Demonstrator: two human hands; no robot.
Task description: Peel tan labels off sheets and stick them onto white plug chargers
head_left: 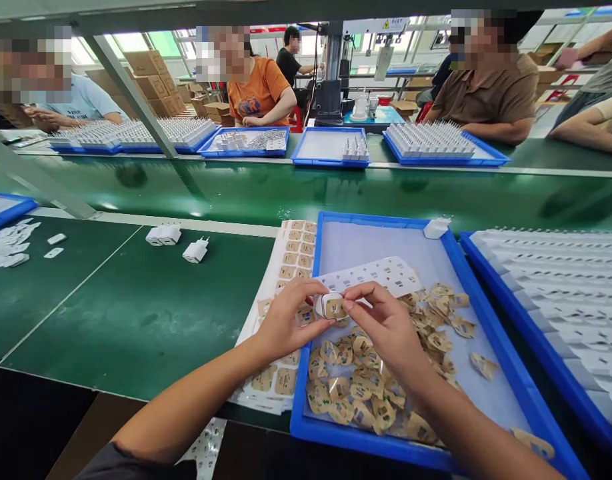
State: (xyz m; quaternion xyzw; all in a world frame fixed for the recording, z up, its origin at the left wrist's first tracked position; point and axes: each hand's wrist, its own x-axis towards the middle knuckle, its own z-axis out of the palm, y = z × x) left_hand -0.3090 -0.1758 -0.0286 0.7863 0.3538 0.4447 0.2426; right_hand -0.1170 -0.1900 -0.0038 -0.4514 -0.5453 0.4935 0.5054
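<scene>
My left hand grips a white charger between thumb and fingers, over the left edge of a blue tray. On the charger's near face lies a tan backing piece, pinched at its right side by the thumb and forefinger of my right hand. Below and to the right, many peeled tan pieces are heaped in the tray. Sheets of tan stickers lie left of the tray, partly under my left hand. A white punched strip rests behind my hands.
A single charger sits at the tray's far edge. Several chargers stand on the green table to the left. Another blue tray with rows of white parts is at right. People sit beyond the green conveyor.
</scene>
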